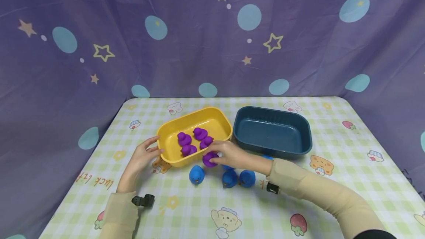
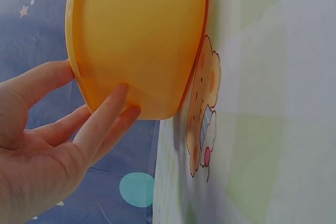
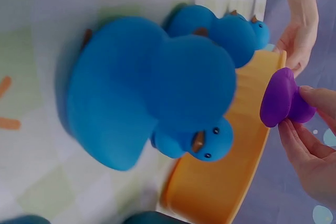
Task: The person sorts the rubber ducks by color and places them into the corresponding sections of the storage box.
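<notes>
My right hand [image 1: 229, 154] pinches a purple rubber duck [image 3: 281, 98] between thumb and fingers, just outside the near right wall of the yellow bin. My left hand [image 1: 142, 156] rests its extended fingers against the left end of the yellow bin [image 1: 169, 128]; the left wrist view shows fingertips on its outer wall [image 2: 142, 51]. Several purple ducks [image 1: 188, 150] sit inside that bin. On the cloth near my right hand stand several blue rubber ducks [image 1: 247, 178], some partly hidden under the hand and forearm. One blue duck [image 1: 197, 175] sits apart, in front of the yellow bin.
A dark teal bin [image 1: 272, 132] with nothing in it stands to the right of the yellow one. Both are on a table with a green checked cloth [image 1: 192, 213]. A purple patterned curtain [image 1: 199, 47] hangs behind and at the sides.
</notes>
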